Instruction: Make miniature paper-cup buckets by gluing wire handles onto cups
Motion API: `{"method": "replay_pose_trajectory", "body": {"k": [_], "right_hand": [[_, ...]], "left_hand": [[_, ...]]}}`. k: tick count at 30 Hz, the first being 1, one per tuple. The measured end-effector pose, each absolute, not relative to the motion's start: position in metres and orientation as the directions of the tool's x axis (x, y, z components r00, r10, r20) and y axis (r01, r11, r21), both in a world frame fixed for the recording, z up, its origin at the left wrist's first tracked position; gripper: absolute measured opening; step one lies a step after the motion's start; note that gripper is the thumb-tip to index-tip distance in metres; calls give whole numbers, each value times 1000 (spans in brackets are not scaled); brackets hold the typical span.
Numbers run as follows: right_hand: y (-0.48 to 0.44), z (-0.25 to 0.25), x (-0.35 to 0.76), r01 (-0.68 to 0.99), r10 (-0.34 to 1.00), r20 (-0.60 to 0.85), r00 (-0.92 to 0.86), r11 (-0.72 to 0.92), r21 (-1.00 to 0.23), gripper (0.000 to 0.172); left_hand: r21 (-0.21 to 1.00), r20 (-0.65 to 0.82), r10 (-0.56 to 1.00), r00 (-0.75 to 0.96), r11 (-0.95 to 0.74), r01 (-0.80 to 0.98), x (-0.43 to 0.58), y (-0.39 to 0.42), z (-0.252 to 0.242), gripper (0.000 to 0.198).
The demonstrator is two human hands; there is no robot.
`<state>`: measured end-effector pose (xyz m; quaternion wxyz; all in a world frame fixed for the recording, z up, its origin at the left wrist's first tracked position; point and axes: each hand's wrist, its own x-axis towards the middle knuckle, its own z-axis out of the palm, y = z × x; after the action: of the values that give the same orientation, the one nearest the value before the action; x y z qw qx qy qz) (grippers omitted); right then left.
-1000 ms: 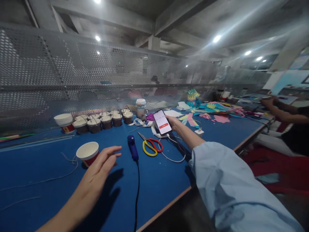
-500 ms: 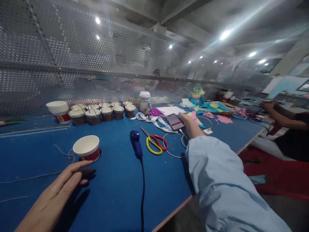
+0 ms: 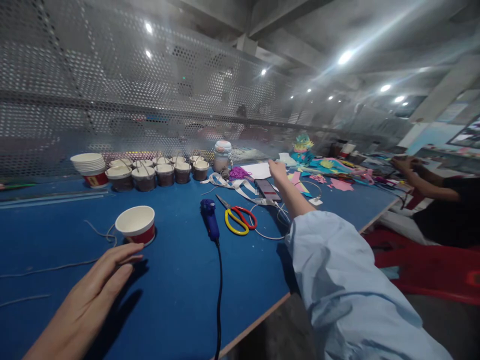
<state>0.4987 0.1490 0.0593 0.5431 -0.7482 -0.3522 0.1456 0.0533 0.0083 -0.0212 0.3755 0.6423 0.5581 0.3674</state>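
My left hand [image 3: 100, 281] lies low over the blue table [image 3: 180, 290], fingers stretched out and holding nothing. Its fingertips are just short of a red-and-white paper cup [image 3: 135, 226]. My right hand [image 3: 278, 170], in a light blue sleeve, reaches out past a phone [image 3: 267, 190] that lies flat on the table with a white cable [image 3: 268, 232] attached. The hand is above the phone, near a white sheet of paper [image 3: 259, 171], and nothing shows in it. A blue glue gun [image 3: 209, 225] with a black cord and yellow-and-red scissors [image 3: 240, 220] lie between my hands.
A row of filled brown cups [image 3: 157, 174], a stack of empty cups [image 3: 89, 167] and a jar [image 3: 222, 156] stand along the perforated metal screen [image 3: 150, 100]. Coloured paper scraps [image 3: 330, 175] cover the far right. Another person [image 3: 435, 205] sits at the right, beside a red seat [image 3: 431, 272].
My right hand set the phone down flat on the table and moved beyond it. My left hand drew back from beside the glue gun to just short of the paper cup.
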Motion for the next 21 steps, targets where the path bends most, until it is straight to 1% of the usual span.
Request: {"method": "replay_pose_trajectory", "body": {"k": [2, 4, 7, 8, 9, 10, 11, 13, 14, 16, 18, 20, 21], "right_hand": [[146, 67, 470, 445, 703, 295, 647, -34, -895, 32], [136, 69, 433, 511, 714, 428, 554, 113, -852, 22], [105, 59, 368, 561, 722, 584, 372, 326, -761, 22], [92, 53, 346, 572, 707, 646, 287, 414, -708, 22], [78, 46, 325, 595, 635, 766, 102, 578, -558, 25], [66, 40, 306, 590, 537, 840, -76, 704, -396, 26], [54, 33, 288, 571, 457, 860, -229, 778, -261, 27], [37, 22, 260, 536, 354, 811, -465, 842, -60, 27], [31, 16, 249, 519, 312, 762, -567, 854, 36, 29], [27, 6, 234, 470, 228, 673, -703, 860, 200, 30], [29, -4, 226, 406, 133, 630, -765, 859, 311, 31], [33, -14, 224, 354, 69, 608, -791, 862, 362, 32], [35, -19, 224, 338, 61, 593, -803, 867, 368, 33]], "left_hand": [[877, 107, 988, 113, -147, 457, 52, 10, -20, 48], [854, 173, 979, 105, -202, 479, 50, 11, -19, 45], [787, 323, 942, 88, -319, 528, 47, 13, -16, 38], [759, 363, 928, 79, -344, 553, 45, 15, -16, 37], [735, 390, 919, 62, -352, 579, 44, 17, -17, 35], [721, 403, 914, 40, -344, 602, 43, 19, -18, 35], [718, 400, 916, 12, -322, 617, 43, 22, -19, 36], [754, 367, 929, -47, -268, 599, 42, 30, -25, 42], [785, 350, 934, -73, -250, 567, 42, 34, -28, 46], [842, 326, 941, -93, -244, 481, 42, 43, -35, 55], [873, 311, 945, -96, -245, 421, 41, 49, -42, 62], [883, 303, 948, -101, -239, 405, 42, 52, -45, 63], [885, 297, 949, -106, -233, 404, 42, 52, -46, 61]]}}
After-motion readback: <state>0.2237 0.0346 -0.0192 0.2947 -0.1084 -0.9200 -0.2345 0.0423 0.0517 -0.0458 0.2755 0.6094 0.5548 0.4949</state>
